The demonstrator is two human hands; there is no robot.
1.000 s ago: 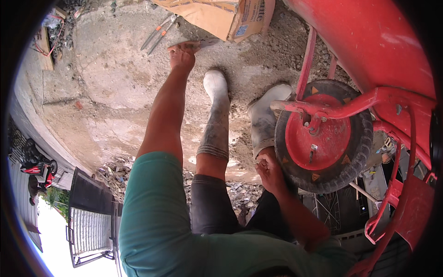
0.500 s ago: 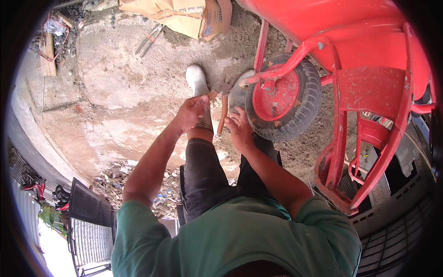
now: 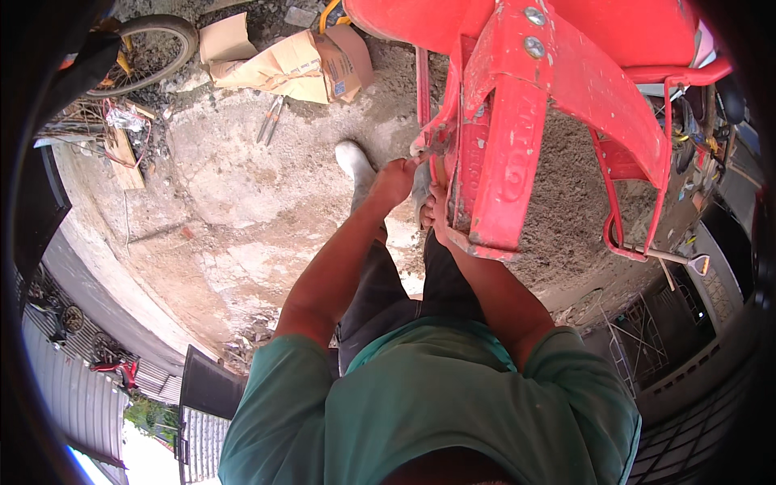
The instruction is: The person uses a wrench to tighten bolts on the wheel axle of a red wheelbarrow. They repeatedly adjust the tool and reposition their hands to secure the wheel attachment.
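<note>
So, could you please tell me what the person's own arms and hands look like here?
The person wears a teal-green shirt with short, loose sleeves of the same colour, which leave the forearms bare. The left hand and right hand are ungloved. No watch, bracelet or cable shows on either arm; part of the fingers is hidden.

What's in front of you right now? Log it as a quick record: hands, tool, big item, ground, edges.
Left hand: closed on a hand tool
Right hand: fingers curled by the tool's handle; grip unclear
Hand tool: brownish handle, mostly hidden
Big item: red wheelbarrow, paint scuffed, frame right beside both hands
Ground: brown packaging; below it, a two-handled tool with orange grips
Footwear: light boot
Left edge: spoked wheel, wooden plank
</note>
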